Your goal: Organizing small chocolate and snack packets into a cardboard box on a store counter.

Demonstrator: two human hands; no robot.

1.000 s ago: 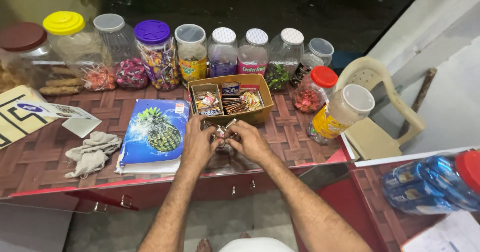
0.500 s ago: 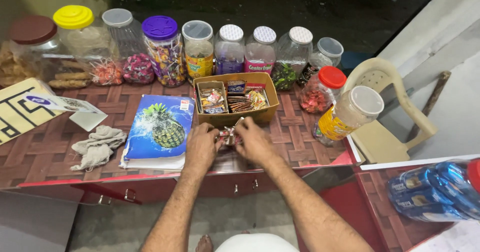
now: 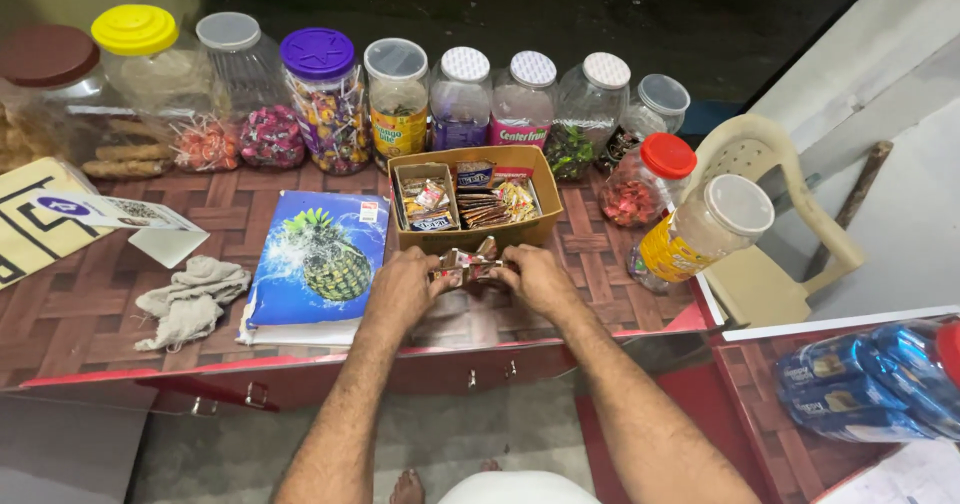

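On the bench a crumpled grey cloth lies at the left, beside a blue notebook with a pineapple cover. The left hand and right hand meet just in front of the cardboard box, together pinching a small bundle of wrapped sweets. The box already holds sorted packets, and this bundle sits outside it. Sweet jars line the back.

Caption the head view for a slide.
Both hands hold small wrapped sweets before a cardboard box on a counter.
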